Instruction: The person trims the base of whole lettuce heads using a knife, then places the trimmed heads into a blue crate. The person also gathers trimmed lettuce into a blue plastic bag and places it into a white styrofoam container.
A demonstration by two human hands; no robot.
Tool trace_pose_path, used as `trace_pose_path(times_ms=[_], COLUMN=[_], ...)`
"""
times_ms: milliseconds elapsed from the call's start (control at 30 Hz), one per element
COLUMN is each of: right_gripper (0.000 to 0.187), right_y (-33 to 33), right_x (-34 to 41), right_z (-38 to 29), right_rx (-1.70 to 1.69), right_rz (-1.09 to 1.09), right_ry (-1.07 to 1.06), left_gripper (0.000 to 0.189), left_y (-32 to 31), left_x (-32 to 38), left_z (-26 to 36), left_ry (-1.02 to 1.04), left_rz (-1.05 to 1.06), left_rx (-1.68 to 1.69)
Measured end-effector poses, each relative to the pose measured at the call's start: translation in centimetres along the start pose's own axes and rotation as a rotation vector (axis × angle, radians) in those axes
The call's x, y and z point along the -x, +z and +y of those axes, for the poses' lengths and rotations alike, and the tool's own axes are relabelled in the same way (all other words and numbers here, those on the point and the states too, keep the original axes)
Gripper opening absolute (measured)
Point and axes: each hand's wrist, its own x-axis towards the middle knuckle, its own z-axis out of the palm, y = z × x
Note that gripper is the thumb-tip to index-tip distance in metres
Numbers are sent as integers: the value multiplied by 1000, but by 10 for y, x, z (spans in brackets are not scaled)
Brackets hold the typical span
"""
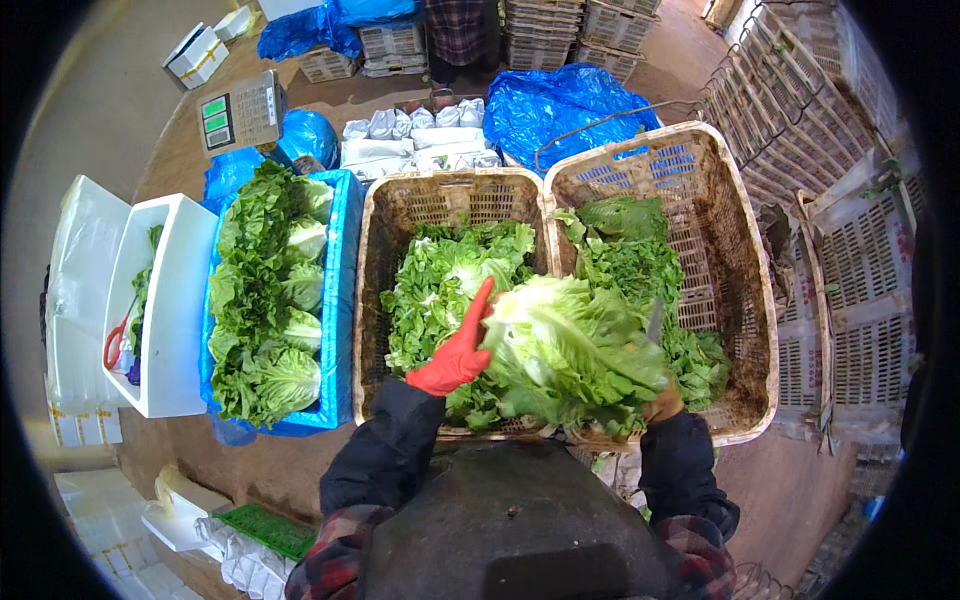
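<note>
A large head of leafy lettuce (577, 337) is raised over the two crates, its pale cut end towards the left. My left hand (454, 356), in a red rubber glove, holds it at that end, index finger stretched out. My right hand (664, 405) is at the lettuce's right side, mostly hidden by leaves. A knife blade (656, 321) rises above that hand; its handle is hidden. Lettuce heads and leaves (442, 277) lie in the left plastic crate (386, 196). Loose green leaves (630, 259) lie in the right plastic crate (720, 225).
Left of the crates, a blue-lined box (341, 300) holds rows of lettuce. Beside it, a white foam box (180, 315) contains red-handled scissors (114, 345). A digital scale (241, 112), wrapped white packs (450, 142) and blue plastic sheeting (562, 105) are beyond. Stacked crates (862, 300) line the right. A person (461, 34) stands ahead.
</note>
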Motion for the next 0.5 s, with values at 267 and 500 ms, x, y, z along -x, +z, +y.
trace_pose_path(times_ms=[267, 500], right_gripper=[27, 42], right_y=[58, 74], right_x=[29, 7], right_z=[11, 15], right_rx=[1008, 1280], right_rz=[-122, -148], right_ry=[-79, 72], left_gripper=[107, 49], left_y=[46, 81], left_x=[19, 31], left_z=[4, 17], left_ry=[-407, -352], left_rz=[-222, -32], left_rx=[330, -159])
